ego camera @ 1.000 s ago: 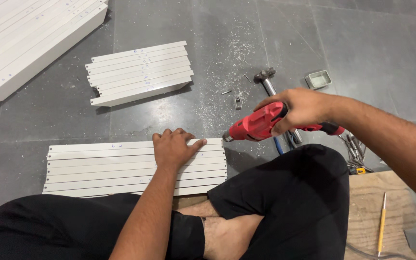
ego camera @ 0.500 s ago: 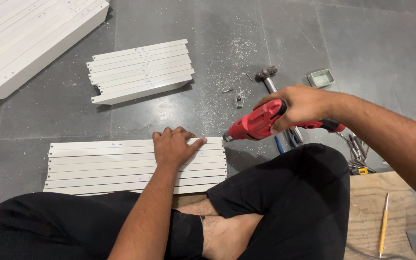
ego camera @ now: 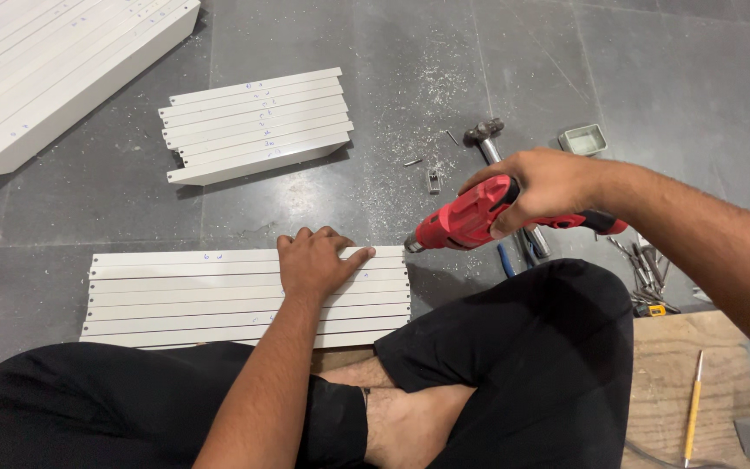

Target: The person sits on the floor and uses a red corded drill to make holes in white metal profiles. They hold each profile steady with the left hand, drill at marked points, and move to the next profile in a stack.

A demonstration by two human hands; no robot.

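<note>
- While the right hand [ego camera: 550,184] grips the red drill [ego camera: 466,221], its tip sits just off the right end of the near slats [ego camera: 184,295].
- The left hand [ego camera: 312,262] lies flat and open on those slats.
- A hammer [ego camera: 485,139] and small tray [ego camera: 584,139] lie beyond the drill.
- More slats [ego camera: 253,122] lie well beyond the near slats, panels [ego camera: 36,69] farther left.
</note>
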